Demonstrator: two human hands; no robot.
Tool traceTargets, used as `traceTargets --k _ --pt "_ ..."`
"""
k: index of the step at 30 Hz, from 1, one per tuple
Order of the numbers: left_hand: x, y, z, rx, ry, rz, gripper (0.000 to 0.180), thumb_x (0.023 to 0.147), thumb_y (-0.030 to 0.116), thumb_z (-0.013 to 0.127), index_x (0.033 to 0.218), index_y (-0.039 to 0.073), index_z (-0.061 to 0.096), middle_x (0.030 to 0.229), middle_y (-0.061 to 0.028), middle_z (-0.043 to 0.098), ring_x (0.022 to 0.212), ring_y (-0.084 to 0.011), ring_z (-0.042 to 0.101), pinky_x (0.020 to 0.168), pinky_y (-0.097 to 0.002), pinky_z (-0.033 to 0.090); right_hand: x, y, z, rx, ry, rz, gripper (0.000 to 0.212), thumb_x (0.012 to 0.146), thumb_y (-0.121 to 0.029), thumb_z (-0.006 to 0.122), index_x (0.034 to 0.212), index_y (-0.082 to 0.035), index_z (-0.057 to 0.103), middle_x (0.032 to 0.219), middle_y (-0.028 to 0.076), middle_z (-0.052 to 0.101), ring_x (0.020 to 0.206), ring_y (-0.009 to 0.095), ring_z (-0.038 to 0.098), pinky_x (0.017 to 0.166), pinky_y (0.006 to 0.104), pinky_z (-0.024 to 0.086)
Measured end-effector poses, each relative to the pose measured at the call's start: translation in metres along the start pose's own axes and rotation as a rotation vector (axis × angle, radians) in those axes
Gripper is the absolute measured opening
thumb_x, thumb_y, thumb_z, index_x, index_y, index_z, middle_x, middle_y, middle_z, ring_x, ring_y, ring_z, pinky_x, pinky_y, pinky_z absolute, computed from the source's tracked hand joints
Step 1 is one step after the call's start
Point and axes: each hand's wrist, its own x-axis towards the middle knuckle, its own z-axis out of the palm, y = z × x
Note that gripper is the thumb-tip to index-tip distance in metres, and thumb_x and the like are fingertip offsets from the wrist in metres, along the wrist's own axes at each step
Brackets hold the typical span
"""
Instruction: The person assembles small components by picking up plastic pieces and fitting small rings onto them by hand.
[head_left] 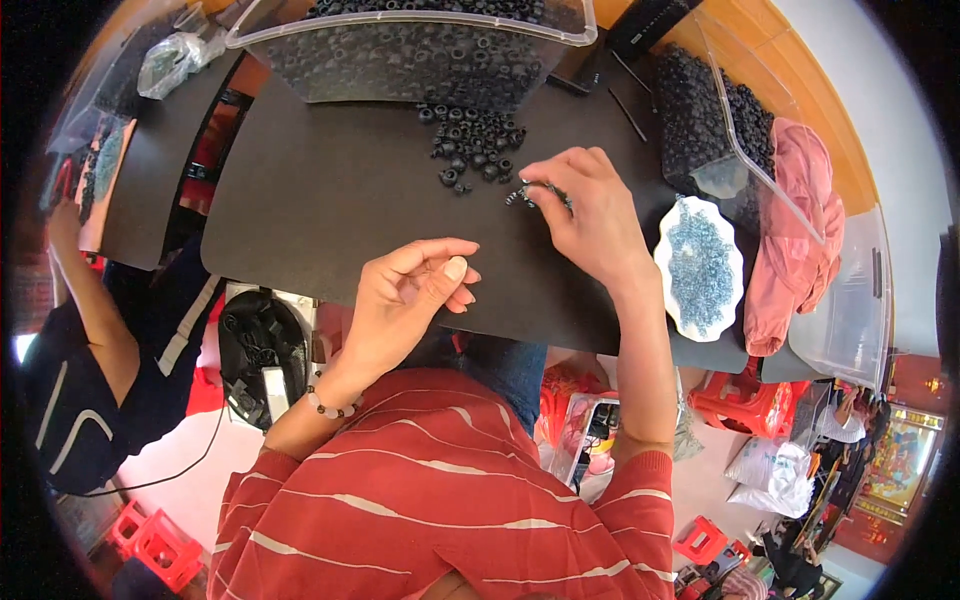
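My right hand (590,215) is over the table with thumb and forefinger brought together. Small dark, shiny metal pieces (514,196) lie at and under its fingertips. Whether one is pinched is too small to see. Left of it, my left hand (405,295) is held above the table's near edge, palm turned inward, thumb and fingers loosely bent and apart, with nothing visible in it. A loose heap of black ring-shaped knobs (475,140) lies just beyond the right hand. To its right stands a white scalloped dish (737,262) full of small bluish metal pieces.
A clear bin (410,30) of black knobs stands at the far side of the dark table (300,200). Another clear bin (745,150) is at the right, beside a pink cloth (795,240). A co-worker's arm (95,300) shows at the left. Red stools (160,548) stand below.
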Motion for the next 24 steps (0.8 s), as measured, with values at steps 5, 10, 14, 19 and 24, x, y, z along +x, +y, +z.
traceTargets --k 5,10,14,19,24 --pt "0.003 -0.004 -0.001 -0.019 -0.021 0.003 0.028 0.095 0.017 0.058 0.116 -0.001 0.06 0.095 -0.0101 0.067 0.074 -0.0097 0.062 0.067 -0.0231 0.052 -0.001 -0.005 0.011 -0.085 0.0 -0.164 0.014 0.075 -0.008 0.068 0.089 -0.009 0.067 0.083 0.006 0.058 0.082 0.026 0.054 0.074 0.0371 0.046" --pt "0.005 0.001 0.001 -0.197 -0.041 -0.098 0.032 0.095 0.021 0.057 0.117 -0.001 0.058 0.099 -0.0124 0.067 0.075 -0.0116 0.064 0.069 -0.0238 0.053 0.0 -0.006 0.021 -0.104 0.012 -0.169 0.013 0.074 -0.008 0.069 0.087 -0.009 0.066 0.082 0.006 0.057 0.083 0.026 0.054 0.074 0.0369 0.046" --pt "0.002 -0.003 -0.005 -0.551 -0.155 -0.198 0.035 0.095 0.023 0.056 0.12 -0.001 0.056 0.101 -0.0126 0.067 0.078 -0.0123 0.066 0.07 -0.0234 0.055 -0.007 -0.014 0.009 0.111 0.13 -0.039 0.013 0.078 -0.004 0.066 0.089 -0.009 0.067 0.086 0.007 0.062 0.086 0.023 0.057 0.073 0.0329 0.046" --pt "-0.003 -0.008 -0.005 -0.795 -0.202 -0.297 0.036 0.095 0.021 0.055 0.123 -0.002 0.054 0.103 -0.0127 0.067 0.08 -0.0117 0.067 0.072 -0.0219 0.056 -0.035 -0.04 -0.004 1.038 0.146 0.364 0.007 0.087 -0.002 0.061 0.092 0.001 0.063 0.092 0.005 0.065 0.082 0.008 0.058 0.077 0.0219 0.045" --pt "-0.003 -0.006 0.003 -0.778 -0.239 -0.285 0.035 0.095 0.018 0.054 0.124 -0.003 0.053 0.104 -0.013 0.066 0.082 -0.0122 0.067 0.074 -0.022 0.057 -0.058 -0.057 0.005 1.328 0.187 0.369 0.011 0.086 0.001 0.06 0.097 0.001 0.063 0.095 0.008 0.064 0.085 0.011 0.06 0.079 0.0243 0.046"
